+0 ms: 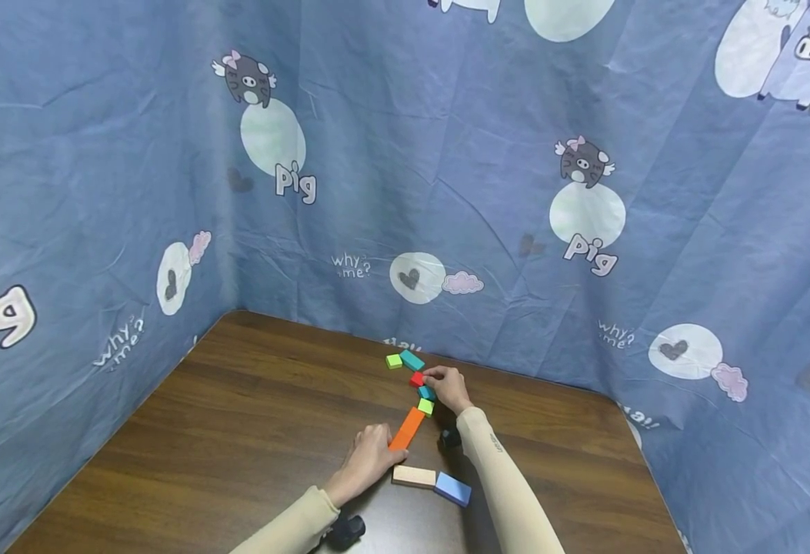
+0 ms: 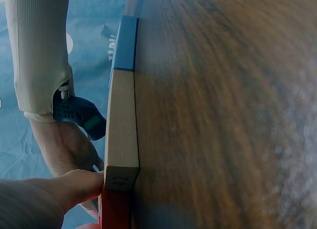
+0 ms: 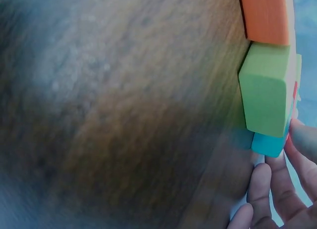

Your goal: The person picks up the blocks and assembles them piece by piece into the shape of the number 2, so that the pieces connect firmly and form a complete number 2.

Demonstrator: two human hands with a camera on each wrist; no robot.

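A bent line of coloured blocks lies on the table. Across the near end of the long orange block curl the thumb and fingers of my left hand, partly hiding it. My right hand pinches a small red block between thumb and forefinger. Just nearer sit a teal block and a light green block, which meets the orange one. A pale wooden block and a blue block stand end to end by the left thumb.
Beyond the red block lie a longer teal block and another light green block, near the back edge of the brown wood-grain table. Blue printed cloth hangs behind and to the left. Each wrist carries a black camera.
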